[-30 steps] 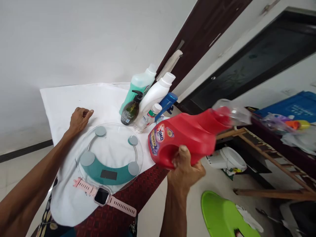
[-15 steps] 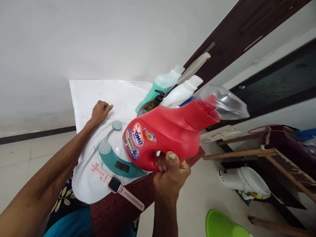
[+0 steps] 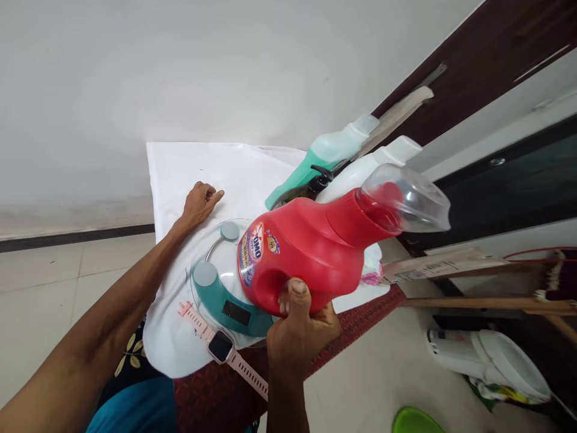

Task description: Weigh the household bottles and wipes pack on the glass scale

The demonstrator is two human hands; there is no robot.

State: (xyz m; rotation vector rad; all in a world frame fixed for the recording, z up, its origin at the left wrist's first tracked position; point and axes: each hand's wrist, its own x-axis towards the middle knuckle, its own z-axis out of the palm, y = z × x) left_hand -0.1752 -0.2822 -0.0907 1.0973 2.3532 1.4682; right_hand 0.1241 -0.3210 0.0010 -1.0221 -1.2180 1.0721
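My right hand (image 3: 300, 325) grips the handle of a red laundry detergent bottle (image 3: 311, 240), thumb on top. The bottle is tilted over the right part of a round glass weighing scale (image 3: 216, 300), its clear cap (image 3: 410, 198) pointing right. Whether the bottle touches the scale I cannot tell. My left hand (image 3: 201, 202) rests on the white cloth (image 3: 180, 168) just beyond the scale, fingers loosely bent and holding nothing. A smartwatch with a pink strap (image 3: 220, 347) lies along the scale's near edge.
Behind the red bottle stand a green liquid bottle (image 3: 311, 162), a dark pump bottle (image 3: 311, 186) and a white bottle (image 3: 356, 174). To the right are a wooden bar (image 3: 469, 305), a white bucket (image 3: 491, 361) and a green basin (image 3: 415, 421) on the floor.
The view has shifted, so most things sit further right. The red bottle's base has turned slightly away, and more of the cloth behind it shows. My left hand stays on the cloth.
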